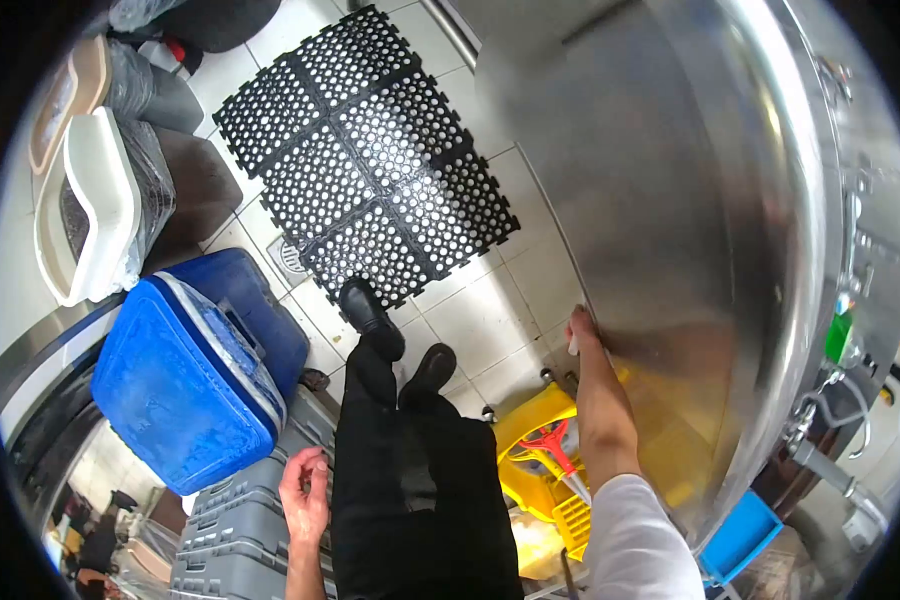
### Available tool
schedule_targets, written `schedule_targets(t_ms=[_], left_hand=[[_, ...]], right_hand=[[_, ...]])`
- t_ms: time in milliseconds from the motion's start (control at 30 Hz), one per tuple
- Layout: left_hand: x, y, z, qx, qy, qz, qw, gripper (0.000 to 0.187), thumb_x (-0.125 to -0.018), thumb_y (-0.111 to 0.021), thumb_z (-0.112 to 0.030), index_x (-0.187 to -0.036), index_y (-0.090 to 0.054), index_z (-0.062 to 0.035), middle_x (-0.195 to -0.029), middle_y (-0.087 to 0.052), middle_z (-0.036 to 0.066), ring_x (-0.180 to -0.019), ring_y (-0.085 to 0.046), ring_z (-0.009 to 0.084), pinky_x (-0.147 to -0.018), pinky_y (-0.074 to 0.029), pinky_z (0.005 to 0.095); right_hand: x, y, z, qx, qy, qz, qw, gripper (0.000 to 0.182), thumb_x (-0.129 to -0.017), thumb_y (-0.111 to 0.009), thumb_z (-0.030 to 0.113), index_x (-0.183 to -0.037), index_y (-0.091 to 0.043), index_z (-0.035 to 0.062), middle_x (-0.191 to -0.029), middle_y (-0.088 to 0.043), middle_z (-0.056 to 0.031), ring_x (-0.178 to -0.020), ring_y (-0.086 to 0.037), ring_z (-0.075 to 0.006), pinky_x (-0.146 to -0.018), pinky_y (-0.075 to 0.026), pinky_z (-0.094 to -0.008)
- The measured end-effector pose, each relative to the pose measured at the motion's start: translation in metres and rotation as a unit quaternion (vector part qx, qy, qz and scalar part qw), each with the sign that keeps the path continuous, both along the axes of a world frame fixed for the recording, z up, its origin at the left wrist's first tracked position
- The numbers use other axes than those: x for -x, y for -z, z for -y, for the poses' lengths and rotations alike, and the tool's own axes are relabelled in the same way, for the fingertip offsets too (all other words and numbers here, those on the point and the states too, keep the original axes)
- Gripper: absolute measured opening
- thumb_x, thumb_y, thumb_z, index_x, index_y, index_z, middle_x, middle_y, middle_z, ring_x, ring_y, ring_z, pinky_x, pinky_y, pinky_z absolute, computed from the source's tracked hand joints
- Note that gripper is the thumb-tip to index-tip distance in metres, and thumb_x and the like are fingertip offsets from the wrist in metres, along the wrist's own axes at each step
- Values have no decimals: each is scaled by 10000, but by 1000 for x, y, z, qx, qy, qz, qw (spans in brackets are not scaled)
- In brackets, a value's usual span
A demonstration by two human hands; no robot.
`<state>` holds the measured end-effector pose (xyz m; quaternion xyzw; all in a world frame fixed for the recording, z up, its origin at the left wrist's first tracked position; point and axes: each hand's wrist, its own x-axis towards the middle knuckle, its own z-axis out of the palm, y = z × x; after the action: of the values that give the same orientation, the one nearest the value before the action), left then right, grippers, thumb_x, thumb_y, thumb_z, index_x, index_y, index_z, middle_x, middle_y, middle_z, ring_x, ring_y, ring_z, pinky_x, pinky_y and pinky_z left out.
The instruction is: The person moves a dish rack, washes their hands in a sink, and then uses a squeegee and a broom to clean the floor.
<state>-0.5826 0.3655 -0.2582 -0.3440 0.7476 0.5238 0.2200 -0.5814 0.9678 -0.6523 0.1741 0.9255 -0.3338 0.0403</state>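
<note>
My right hand [582, 328] reaches down beside the lower edge of a large stainless steel panel [650, 170]. Its fingers are closed around a small whitish piece, too hidden to name. Below that arm stands a yellow mop bucket [518, 425] with a red part [550, 440] inside, partly covered by the forearm. My left hand [305, 497] hangs at the left of my legs, its fingers loosely curled and apart, holding nothing. Nearest to it are grey plastic cases [235, 530] and a blue lidded container [185, 400].
A black perforated rubber mat [370, 150] lies on the white tiled floor [470, 310], by a drain [288, 258]. Bins with white rims [105, 200] line the left side. A blue tray [745, 540] and a steel tap [820, 465] are at the lower right.
</note>
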Motion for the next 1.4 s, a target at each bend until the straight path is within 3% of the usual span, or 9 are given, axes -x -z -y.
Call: schedule_targets(t_ms=[167, 300, 367, 533, 667, 867, 1100, 1300, 1400], left_hand=[[19, -53, -63, 80, 187, -185, 962, 218, -841, -635, -55, -1049, -622, 8, -1039, -633, 139, -885, -629, 227, -793, -498, 319], [79, -143, -166, 6, 370, -420, 829, 237, -724, -668, 24, -959, -658, -3, -1039, -643, 147, -904, -641, 314, -788, -514, 363], [114, -190, -207, -28, 398, -543, 739, 251, -689, -671, 21, -939, -666, -10, -1042, -646, 146, -888, -645, 315, -767, -513, 370], [215, -250, -284, 1, 470, -669, 576, 329, -708, -699, -82, -1026, -645, -23, -1109, -615, 173, -938, -622, 334, -784, -490, 406], [243, -237, -324, -36, 554, -613, 562, 334, -710, -747, -158, -1008, -645, -45, -1067, -625, 127, -920, -612, 303, -761, -471, 372], [253, -232, -336, 1, 669, -541, 509, 153, -731, -727, -105, -837, -637, -41, -923, -655, 74, -839, -598, 266, -717, -457, 361], [226, -261, -368, -136, 774, -456, 418, 293, -742, -725, -43, -1018, -637, -2, -1134, -588, 172, -1071, -551, 372, -916, -444, 447], [104, -255, -454, -241, 865, -389, 208, 453, -813, -697, -95, -1225, -533, -3, -1234, -546, 205, -1155, -516, 381, -982, -408, 428], [67, -233, -456, -162, 864, -435, 195, 503, -794, -717, -48, -1258, -528, -12, -1211, -563, 189, -1112, -547, 365, -939, -452, 398]], right_hand=[[-133, -77, 169, -134, 57, 342, 928, 698, -859, -478, 168, -1497, -205, 91, -992, -639, -222, -990, -585, -378, -935, -425, -470], [-191, -254, 242, -14, 89, 393, 915, 296, -809, -493, 107, -1052, -653, 48, -1269, -553, -232, -1006, -603, -397, -913, -468, -485], [-224, -278, 230, 32, 106, 327, 939, 502, -876, -481, 224, -1366, -474, 118, -1092, -617, -269, -1044, -584, -436, -903, -460, -491], [-98, -265, 181, -7, 141, 286, 948, 357, -885, -482, 217, -1150, -581, -1, -1146, -599, -259, -946, -595, -446, -847, -490, -500], [-87, -114, 184, -121, 196, 200, 952, 528, -899, -465, 281, -1402, -428, 124, -1291, -550, -209, -1185, -530, -390, -1001, -440, -426], [-129, -271, 296, 133, 339, 460, 810, 574, -839, -550, 230, -1399, -434, 188, -1265, -576, -175, -1175, -541, -360, -981, -454, -469], [-89, -346, 390, 170, 605, 154, 762, 608, -793, -509, 124, -1397, -447, 144, -1049, -655, -233, -973, -644, -377, -857, -498, -486], [36, -250, 276, 572, 678, -322, 330, 838, -789, -602, -60, -1497, -184, 100, -669, -550, -81, -532, -562, -213, -518, -535, -352], [57, -205, 197, 404, 688, -258, 545, 457, -813, -591, -8, -1253, -469, 15, -645, -554, -89, -497, -538, -198, -443, -470, -336]])
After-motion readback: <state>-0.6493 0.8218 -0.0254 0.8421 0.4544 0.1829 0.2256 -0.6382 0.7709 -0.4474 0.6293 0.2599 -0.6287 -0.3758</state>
